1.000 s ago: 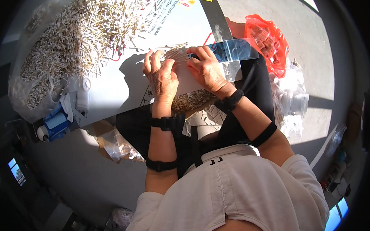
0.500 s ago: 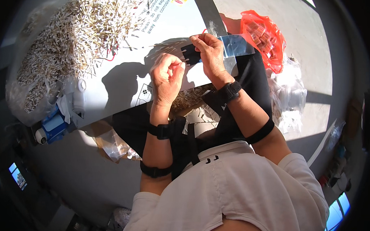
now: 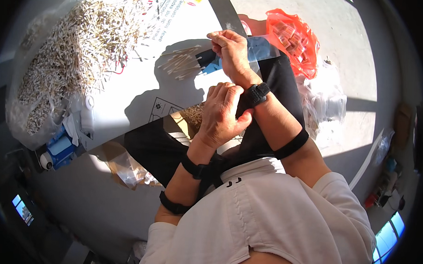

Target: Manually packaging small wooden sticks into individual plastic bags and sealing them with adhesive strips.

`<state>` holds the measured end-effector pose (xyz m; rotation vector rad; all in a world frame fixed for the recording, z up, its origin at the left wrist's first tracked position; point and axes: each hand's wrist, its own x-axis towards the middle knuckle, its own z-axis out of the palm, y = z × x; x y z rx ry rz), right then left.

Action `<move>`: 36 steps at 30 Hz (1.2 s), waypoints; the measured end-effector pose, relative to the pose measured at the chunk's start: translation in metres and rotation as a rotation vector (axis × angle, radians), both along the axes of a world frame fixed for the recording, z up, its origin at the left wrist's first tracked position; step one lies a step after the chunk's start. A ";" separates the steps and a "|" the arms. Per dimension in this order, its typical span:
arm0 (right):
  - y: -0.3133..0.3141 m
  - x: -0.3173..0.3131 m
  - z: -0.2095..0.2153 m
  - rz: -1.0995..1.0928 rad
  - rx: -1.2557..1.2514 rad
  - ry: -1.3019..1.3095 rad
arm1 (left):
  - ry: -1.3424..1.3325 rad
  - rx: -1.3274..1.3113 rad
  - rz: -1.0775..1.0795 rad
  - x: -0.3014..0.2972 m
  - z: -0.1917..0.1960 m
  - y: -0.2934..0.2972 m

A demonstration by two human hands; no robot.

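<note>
My right hand (image 3: 232, 53) is over the white board (image 3: 143, 90), with thumb and forefinger pinched together; whatever lies between them is too small to make out. Closer to me, my left hand (image 3: 221, 111) is beside my right wrist, its thumb apart from the loosely bent fingers and nothing visible in it. A fanned bunch of cotton swabs (image 3: 181, 62) rests on the board in shadow. Next to it is a dark piece (image 3: 207, 59), partly behind my right hand. A clear bluish plastic sheet (image 3: 262, 48) extends from under that hand towards the right.
A large heap of cotton swabs (image 3: 93, 39) spills from a clear bag (image 3: 19, 111) at left. At right are a red plastic bag (image 3: 302, 53) of small packs and a clear bag (image 3: 326, 101). A blue-and-white container (image 3: 59, 147) is by the board's left corner.
My left hand has moved right and towards me, its pinch loosened into spread thumb and fingers. My right hand has shifted slightly left and up, uncovering more of the swab bunch.
</note>
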<state>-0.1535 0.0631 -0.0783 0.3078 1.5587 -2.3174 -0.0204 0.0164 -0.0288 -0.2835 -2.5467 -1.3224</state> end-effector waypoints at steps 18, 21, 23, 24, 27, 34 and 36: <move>0.009 -0.001 -0.002 0.126 0.097 0.092 | 0.109 -0.048 0.075 -0.010 0.000 0.006; 0.014 0.004 0.000 0.069 0.152 0.126 | 0.091 -0.040 0.061 -0.005 0.005 0.003; 0.022 0.010 -0.007 0.092 0.217 0.259 | 0.088 0.012 0.126 -0.002 -0.001 -0.009; 0.028 0.012 -0.015 0.140 0.349 0.283 | 0.083 0.035 0.188 -0.001 -0.009 -0.020; 0.029 0.033 -0.015 0.308 0.640 0.544 | -0.047 -0.014 0.541 0.003 -0.039 -0.070; 0.016 0.038 -0.011 0.432 0.882 1.008 | -0.104 -0.304 0.564 -0.023 -0.047 -0.121; 0.008 0.034 -0.013 0.380 0.928 1.024 | -0.135 -0.396 0.511 -0.029 -0.045 -0.119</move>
